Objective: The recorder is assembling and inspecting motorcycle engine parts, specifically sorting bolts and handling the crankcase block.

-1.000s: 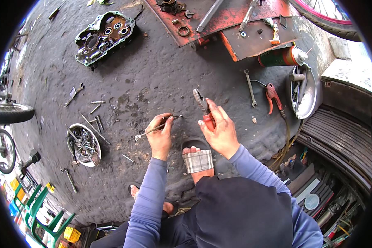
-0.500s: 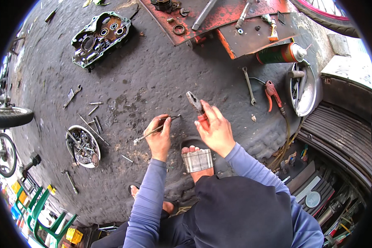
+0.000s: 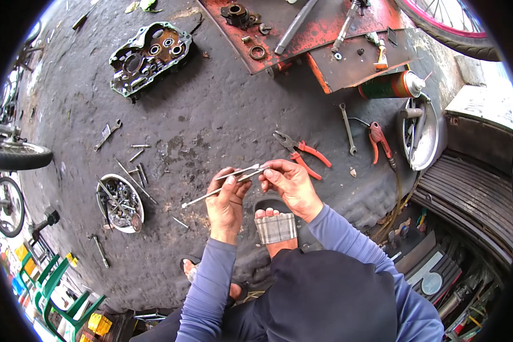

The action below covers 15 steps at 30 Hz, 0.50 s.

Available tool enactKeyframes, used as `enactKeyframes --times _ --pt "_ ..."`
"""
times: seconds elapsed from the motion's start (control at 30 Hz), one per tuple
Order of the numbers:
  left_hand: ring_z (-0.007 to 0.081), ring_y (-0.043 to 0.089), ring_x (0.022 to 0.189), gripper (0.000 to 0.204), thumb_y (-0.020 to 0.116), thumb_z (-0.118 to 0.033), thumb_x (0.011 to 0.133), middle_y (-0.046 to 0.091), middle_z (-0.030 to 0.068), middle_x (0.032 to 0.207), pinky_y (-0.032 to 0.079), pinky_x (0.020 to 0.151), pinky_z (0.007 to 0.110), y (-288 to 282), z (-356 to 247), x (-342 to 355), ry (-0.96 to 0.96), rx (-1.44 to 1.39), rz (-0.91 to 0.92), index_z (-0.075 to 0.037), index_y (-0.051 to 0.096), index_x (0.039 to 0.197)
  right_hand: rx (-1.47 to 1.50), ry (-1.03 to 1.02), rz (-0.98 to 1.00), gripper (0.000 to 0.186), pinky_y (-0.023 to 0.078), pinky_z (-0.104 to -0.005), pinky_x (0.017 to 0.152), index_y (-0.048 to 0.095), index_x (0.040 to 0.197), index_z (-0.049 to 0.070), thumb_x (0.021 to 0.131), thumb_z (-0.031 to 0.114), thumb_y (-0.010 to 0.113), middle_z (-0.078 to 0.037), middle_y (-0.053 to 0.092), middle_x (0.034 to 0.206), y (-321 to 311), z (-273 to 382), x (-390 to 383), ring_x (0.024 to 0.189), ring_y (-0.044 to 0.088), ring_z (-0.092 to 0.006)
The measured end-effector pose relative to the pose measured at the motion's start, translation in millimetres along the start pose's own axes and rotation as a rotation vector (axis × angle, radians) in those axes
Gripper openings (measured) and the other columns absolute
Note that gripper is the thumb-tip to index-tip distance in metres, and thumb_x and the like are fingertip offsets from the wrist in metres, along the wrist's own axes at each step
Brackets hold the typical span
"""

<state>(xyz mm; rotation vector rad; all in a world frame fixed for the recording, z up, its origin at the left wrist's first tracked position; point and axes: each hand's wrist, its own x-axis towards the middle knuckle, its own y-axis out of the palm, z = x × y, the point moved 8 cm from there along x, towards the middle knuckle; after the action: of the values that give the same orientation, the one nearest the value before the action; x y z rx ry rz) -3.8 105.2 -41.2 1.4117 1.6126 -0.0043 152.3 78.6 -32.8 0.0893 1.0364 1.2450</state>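
My left hand point(image 3: 225, 206) is closed on two slim metal pieces: a long thin rod point(image 3: 198, 199), slanting down to the left with a small knob at its lower end, and a shorter thin piece point(image 3: 238, 171) above it. My right hand point(image 3: 293, 187) pinches with thumb and fingers at their upper right ends; its fingertips hide exactly which piece it grips. Just beyond my hands, red-handled pliers point(image 3: 295, 154) lie on the dark ground with their jaws slightly apart, touched by neither hand.
A bowl of small metal parts point(image 3: 137, 221) and loose bolts point(image 3: 142, 174) lie left. An engine casing point(image 3: 154, 52) sits far left. A red metal stand point(image 3: 256, 28) bears parts. On the right are a wrench point(image 3: 347, 128), red air gun point(image 3: 377, 135), spray can point(image 3: 385, 85) and white basin point(image 3: 430, 148).
My right hand has let go of the pliers, now on the ground, and has moved to the ends of the thin metal pieces in my left hand. The view has shifted slightly.
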Motion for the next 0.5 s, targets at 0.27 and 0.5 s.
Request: enactKeyframes --times 0.27,0.5 --pt "0.0162 0.065 0.059 0.020 0.067 -0.017 0.090 0.069 0.0101 0.072 0.051 0.056 0.030 42.8 -15.3 -46.7 -0.227 0.964 0.338 0.002 0.069 0.085 -0.162 -0.261 -0.048 0.014 0.053 -0.0265 0.070 0.064 0.103 0.000 0.094 0.010 0.064 -0.003 0.065 0.088 2.4 44.1 3.2 0.077 0.062 -0.0095" --pt "0.0139 0.062 0.074 0.019 0.060 -0.010 0.095 0.065 0.0059 0.081 0.052 0.075 0.028 73.7 -14.6 -17.8 -0.049 0.854 0.409 0.004 0.064 0.108 -0.333 -0.287 0.005 0.014 0.050 -0.0234 0.067 0.063 0.102 0.000 0.093 0.011 0.065 0.000 0.062 0.088 27.7 68.3 -0.7 0.076 0.058 -0.0071"
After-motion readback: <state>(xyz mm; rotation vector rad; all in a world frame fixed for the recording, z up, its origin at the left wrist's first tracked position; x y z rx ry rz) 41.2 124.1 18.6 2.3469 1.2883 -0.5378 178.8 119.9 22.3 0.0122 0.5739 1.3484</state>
